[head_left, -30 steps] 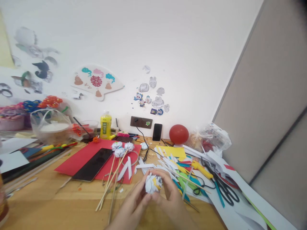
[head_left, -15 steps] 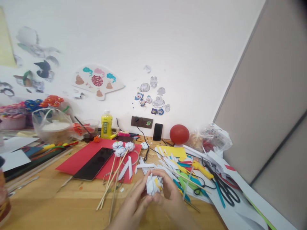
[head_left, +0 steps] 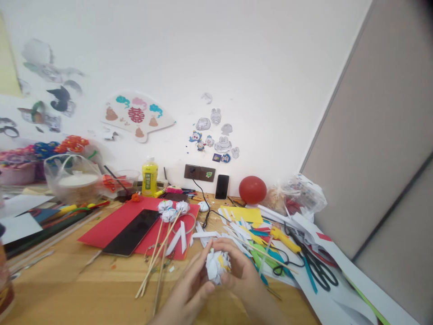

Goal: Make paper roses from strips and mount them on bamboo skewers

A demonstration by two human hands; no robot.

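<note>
Cupped between both my hands is a crumpled white paper ball (head_left: 216, 267) with a yellow patch on it, held over the front of the wooden table. My left hand (head_left: 191, 286) grips it from the left, its thumb along the lower edge. From the right, my right hand (head_left: 241, 275) wraps round it with the thumb pressed near its lower right. Just left of my hands lie several wooden sticks (head_left: 157, 255) topped with similar white paper balls (head_left: 169, 210). Loose white paper strips (head_left: 207, 234) are scattered beyond my fingers.
Red card sheets (head_left: 111, 221) lie at left under a black tablet-like slab (head_left: 132, 232). A yellow glue gun (head_left: 285, 239) and black-handled scissors (head_left: 320, 266) sit at right among coloured scraps. A yellow bottle (head_left: 149, 177), a phone (head_left: 222, 187) and a red balloon (head_left: 252, 190) stand along the wall.
The paper ball has turned slightly in my hands, showing more of its white front. My left thumb has shifted a little down and away from the right thumb.
</note>
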